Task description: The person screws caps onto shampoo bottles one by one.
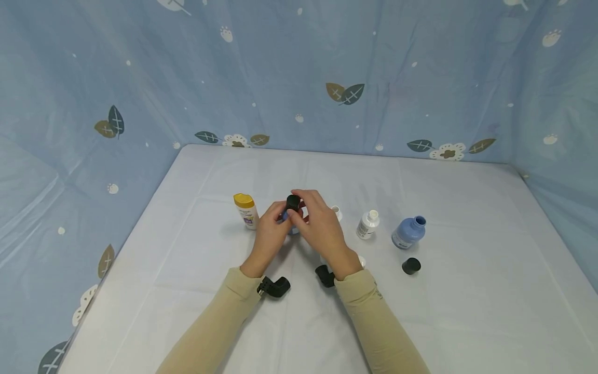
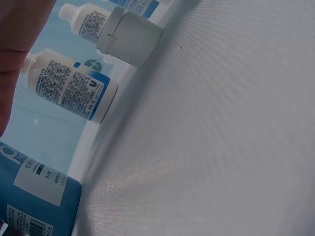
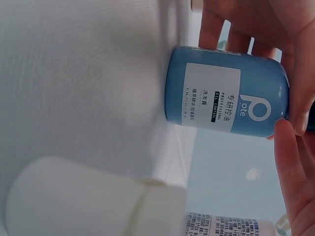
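Note:
A blue shampoo bottle (image 3: 266, 73) with a white label stands upright between my hands, its base right at the white tablecloth. My left hand (image 1: 271, 231) grips it round the upper part, fingers behind it in the right wrist view. On top of the bottle sits a black cap (image 1: 293, 201), which my right hand (image 1: 323, 224) pinches between thumb and fingers. In the left wrist view the blue bottle (image 2: 44, 196) shows only in part. The bottle's neck is hidden by the fingers and cap.
A white bottle with a yellow cap (image 1: 246, 210) stands left of the hands. To the right are an uncapped white bottle (image 1: 367, 225), another behind the right hand, an uncapped blue bottle (image 1: 409, 232) and a loose black cap (image 1: 411, 266). A translucent cap (image 2: 133, 39) lies near the right wrist.

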### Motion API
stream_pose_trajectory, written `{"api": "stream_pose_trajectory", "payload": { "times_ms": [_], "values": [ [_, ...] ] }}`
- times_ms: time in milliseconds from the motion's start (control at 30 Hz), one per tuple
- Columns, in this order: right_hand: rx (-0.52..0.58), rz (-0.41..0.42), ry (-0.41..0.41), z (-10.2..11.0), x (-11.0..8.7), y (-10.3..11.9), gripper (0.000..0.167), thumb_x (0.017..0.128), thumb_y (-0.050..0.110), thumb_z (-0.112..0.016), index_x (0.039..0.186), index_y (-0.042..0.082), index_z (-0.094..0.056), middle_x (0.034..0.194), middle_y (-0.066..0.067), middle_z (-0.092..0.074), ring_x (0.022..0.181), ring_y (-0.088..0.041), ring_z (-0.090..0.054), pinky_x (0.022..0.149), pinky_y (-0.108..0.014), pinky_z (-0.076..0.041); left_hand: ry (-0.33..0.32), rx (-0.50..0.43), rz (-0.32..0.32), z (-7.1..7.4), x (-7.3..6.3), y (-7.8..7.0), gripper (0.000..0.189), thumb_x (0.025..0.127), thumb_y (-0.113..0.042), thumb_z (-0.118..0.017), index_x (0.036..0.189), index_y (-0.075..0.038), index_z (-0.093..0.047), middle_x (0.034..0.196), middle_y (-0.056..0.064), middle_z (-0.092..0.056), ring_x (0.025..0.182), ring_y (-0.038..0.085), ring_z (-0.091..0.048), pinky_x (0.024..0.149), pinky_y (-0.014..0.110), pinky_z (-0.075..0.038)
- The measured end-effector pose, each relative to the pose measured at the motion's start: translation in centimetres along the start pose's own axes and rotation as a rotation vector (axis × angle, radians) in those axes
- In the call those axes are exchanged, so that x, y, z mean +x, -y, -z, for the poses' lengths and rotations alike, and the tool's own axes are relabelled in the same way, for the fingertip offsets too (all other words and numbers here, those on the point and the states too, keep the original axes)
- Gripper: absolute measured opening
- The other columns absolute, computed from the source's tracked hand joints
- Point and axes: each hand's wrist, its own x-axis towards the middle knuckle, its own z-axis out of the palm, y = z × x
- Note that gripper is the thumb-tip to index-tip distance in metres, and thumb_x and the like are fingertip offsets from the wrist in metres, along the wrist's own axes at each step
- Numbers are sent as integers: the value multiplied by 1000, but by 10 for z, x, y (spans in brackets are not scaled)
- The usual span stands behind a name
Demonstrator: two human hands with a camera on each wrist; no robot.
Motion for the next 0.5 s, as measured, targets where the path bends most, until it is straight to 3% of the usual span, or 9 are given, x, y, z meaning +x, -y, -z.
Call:
{"api": "stream_pose_trajectory", "payload": {
  "times_ms": [233,500],
  "values": [
    [-61,50,-13,1,1,-1,42,86,10,-48,128,15,-47,118,-1,-52,81,-12,-53,58,-23,-43,-13,13,-18,-1,1,1,22,85,-19,-60,106,-12,-65,106,-4,-59,99,8,-53,81,32,-46],
    [-61,53,-20,0,1,-2,42,86,5,-45,127,11,-49,118,-2,-55,90,-12,-53,69,-26,-44,-5,4,-26,-1,0,0,24,85,-21,-61,106,-12,-65,107,-2,-58,99,11,-53,81,33,-46]
  ]
}}
